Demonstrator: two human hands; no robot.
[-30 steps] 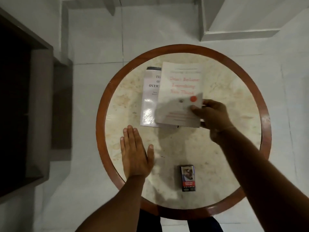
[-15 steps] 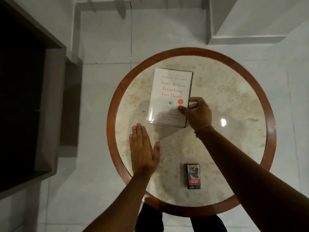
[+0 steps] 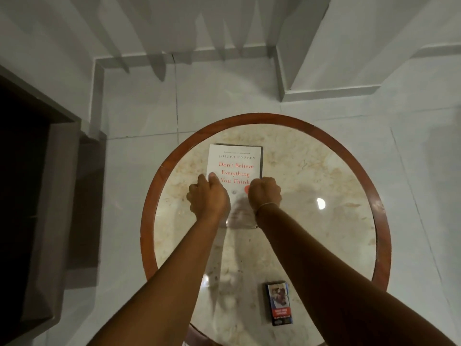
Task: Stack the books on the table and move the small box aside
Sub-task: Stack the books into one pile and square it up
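A white book with red title lettering (image 3: 234, 163) lies on top of a second book, of which only a dark edge shows along its right side. The stack rests on the round marble table with a brown wooden rim (image 3: 147, 221). My left hand (image 3: 207, 198) grips the stack's left edge, thumb on the cover. My right hand (image 3: 265, 192) holds its right edge with fingers curled. The small dark box with a picture on it (image 3: 279, 303) lies near the table's front edge, under my right forearm and apart from both hands.
A dark cabinet or doorway (image 3: 30, 196) stands to the left of the table. White tiled floor surrounds it, with a raised white step (image 3: 349, 78) at the back right. A bright light reflection (image 3: 321, 203) shows on the marble right of the books.
The white book went from held above the other book to lying squarely on it. My left hand left the tabletop and took the stack's left edge. The camera tilted.
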